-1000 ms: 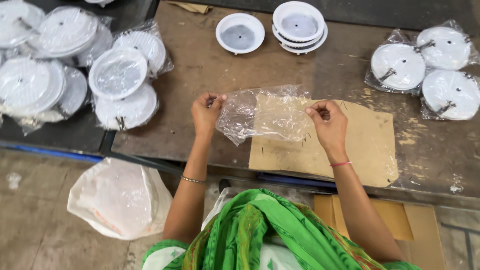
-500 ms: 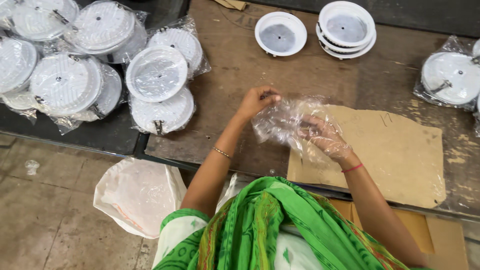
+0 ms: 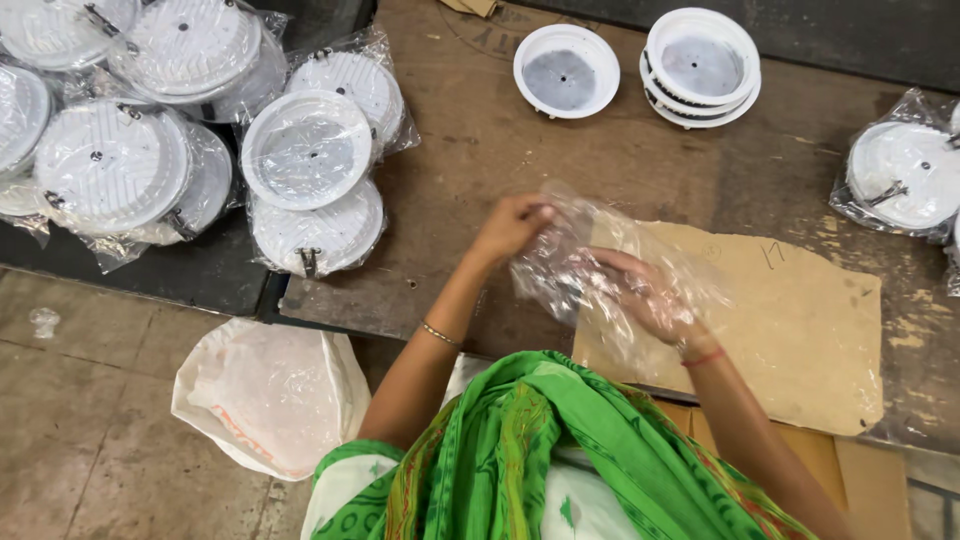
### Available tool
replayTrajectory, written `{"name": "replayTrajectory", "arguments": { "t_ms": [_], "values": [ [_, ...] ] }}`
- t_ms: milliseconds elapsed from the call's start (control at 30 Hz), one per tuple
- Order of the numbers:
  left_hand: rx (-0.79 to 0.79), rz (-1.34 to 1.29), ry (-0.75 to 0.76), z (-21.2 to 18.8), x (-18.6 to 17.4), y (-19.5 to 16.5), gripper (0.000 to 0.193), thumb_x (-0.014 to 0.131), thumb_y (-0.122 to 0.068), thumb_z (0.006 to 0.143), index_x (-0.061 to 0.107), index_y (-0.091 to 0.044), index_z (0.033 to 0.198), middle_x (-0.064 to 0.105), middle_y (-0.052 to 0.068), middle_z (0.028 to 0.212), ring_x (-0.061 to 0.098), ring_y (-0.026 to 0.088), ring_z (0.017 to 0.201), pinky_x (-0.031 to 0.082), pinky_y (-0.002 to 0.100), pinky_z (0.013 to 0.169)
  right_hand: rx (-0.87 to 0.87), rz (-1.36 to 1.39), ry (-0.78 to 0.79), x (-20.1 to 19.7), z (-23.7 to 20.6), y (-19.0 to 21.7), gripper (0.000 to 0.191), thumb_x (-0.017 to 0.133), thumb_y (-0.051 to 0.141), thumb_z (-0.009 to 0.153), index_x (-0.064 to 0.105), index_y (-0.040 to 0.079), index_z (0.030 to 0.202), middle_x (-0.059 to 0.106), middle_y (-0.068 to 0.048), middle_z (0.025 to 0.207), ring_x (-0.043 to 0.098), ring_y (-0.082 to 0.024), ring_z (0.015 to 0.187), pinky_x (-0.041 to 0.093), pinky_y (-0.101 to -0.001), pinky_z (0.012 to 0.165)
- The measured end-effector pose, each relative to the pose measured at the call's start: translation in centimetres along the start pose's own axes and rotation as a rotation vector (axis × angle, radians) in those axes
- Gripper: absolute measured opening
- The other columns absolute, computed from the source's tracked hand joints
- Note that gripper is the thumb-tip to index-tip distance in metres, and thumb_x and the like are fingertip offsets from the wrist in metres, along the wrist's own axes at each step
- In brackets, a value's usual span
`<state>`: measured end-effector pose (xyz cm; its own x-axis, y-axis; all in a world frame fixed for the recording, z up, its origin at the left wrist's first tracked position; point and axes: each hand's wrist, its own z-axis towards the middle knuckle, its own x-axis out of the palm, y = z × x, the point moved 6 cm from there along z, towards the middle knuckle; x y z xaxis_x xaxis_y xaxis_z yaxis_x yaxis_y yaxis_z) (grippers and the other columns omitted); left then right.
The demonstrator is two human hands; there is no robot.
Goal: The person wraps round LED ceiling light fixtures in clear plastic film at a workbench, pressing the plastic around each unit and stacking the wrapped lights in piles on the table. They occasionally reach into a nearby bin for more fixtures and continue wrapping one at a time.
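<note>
- Stretching across the whole upper view, the brown, worn counter (image 3: 480, 180) is carrying everything, and its near edge is running just in front of the person.
- Lying on the counter at the right, a sheet of cardboard (image 3: 800, 330) is sitting flat beneath and beside the hands.
- Heaped at the left, a pile of bagged white round fixtures (image 3: 190, 150) is overlapping the counter's left edge (each one is sitting in its own clear wrapper).
- Resting on the floor at the lower left, a white plastic sack (image 3: 265, 395) is sitting close to the person's side.
- Standing at the top of the counter, a short stack of unbagged white fixtures (image 3: 702, 65) is sitting just beside a single white fixture (image 3: 566, 70), both well apart from the hands.
- Held just above the cardboard's left part, the clear plastic bag (image 3: 585, 270) is hanging crumpled between the two hands.
- Pinching the bag's upper left edge, the left hand (image 3: 512, 225) is closing its fingers on the film.
- Reaching inside the bag, the right hand (image 3: 650, 295) is showing through the film with fingers spread, and the plastic is draping over it.
</note>
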<state>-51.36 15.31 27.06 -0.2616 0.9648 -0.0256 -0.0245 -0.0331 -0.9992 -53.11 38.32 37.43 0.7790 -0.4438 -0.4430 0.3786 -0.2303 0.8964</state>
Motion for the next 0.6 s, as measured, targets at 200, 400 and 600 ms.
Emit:
{"name": "replayTrajectory", "arguments": {
  "t_ms": [200, 400, 600],
  "values": [
    [-0.162, -0.161, 0.01, -0.9, 2.7, -1.7, 0.057, 0.071, -0.043, 0.093, 0.06, -0.002, 0.131, 0.072, 0.008, 0.113, 0.069, 0.014, 0.099, 0.059, 0.029, 0.083, -0.21, -0.249, -0.126, 0.9, 5.1, -1.4, 0.099, 0.084, 0.034, 0.081, 0.032, 0.008, 0.161, 0.026, -0.022, 0.166, 0.027, -0.041, 0.154, 0.028, -0.0501, 0.125],
    [-0.304, -0.185, -0.261, -4.4, 0.0, 0.7, 0.045, 0.084, -0.033, 0.083, 0.07, 0.003, 0.106, 0.07, 0.006, 0.085, 0.061, 0.012, 0.065, 0.051, 0.027, 0.056, -0.169, -0.532, -0.171, -0.5, 8.2, -4.4, 0.133, 0.084, 0.064, 0.064, 0.012, 0.012, 0.163, 0.006, -0.022, 0.169, 0.01, -0.044, 0.156, 0.017, -0.0586, 0.124],
    [-0.172, 0.289, -0.744, -5.9, -6.0, -0.6, 0.029, 0.087, -0.026, 0.08, 0.073, -0.002, 0.086, 0.071, 0.006, 0.071, 0.063, 0.012, 0.059, 0.051, 0.03, 0.056, -0.074, -0.606, 0.091, 0.3, 9.8, -5.6, 0.142, 0.081, 0.074, 0.062, 0.005, 0.02, 0.168, -0.001, -0.022, 0.171, 0.0, -0.045, 0.157, 0.008, -0.0619, 0.125]
  ]
}}
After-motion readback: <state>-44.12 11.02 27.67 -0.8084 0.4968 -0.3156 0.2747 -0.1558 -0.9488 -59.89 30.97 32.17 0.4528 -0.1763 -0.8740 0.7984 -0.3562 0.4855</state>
